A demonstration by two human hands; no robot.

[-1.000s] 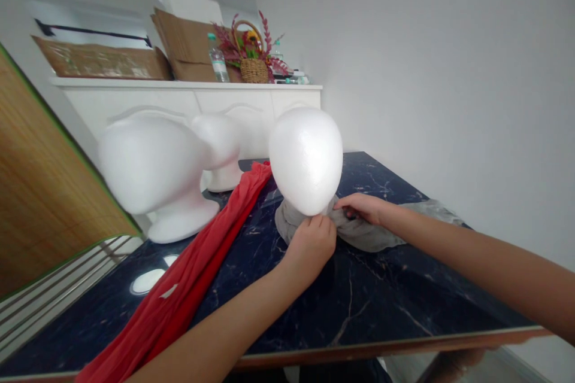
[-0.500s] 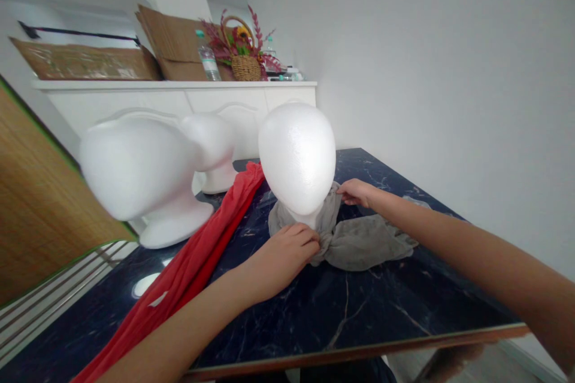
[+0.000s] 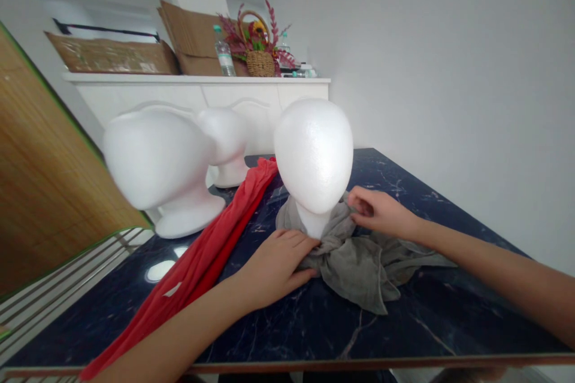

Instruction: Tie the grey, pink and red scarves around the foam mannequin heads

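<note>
Centre of dark marble surface point(image 3: 431, 323): grey cloth point(image 3: 359, 269) gathered around neck of white foam mannequin head point(image 3: 313, 155). Left hand point(image 3: 276, 269) palm down, fingers loosely spread, fingertips on cloth at neck. Right hand point(image 3: 381, 212) reaching in from right, fingers curled, pinching cloth fold beside neck. Red scarf point(image 3: 193, 251) just beside left hand.

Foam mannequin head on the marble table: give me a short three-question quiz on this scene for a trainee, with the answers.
1. True or false: the grey cloth is bunched around the neck of the upright foam mannequin head.
2. Which is nearer the red cloth, the left hand or the right hand?
3. How many other foam heads are in view?

Key: 1. True. 2. The left hand. 3. Two.
</note>
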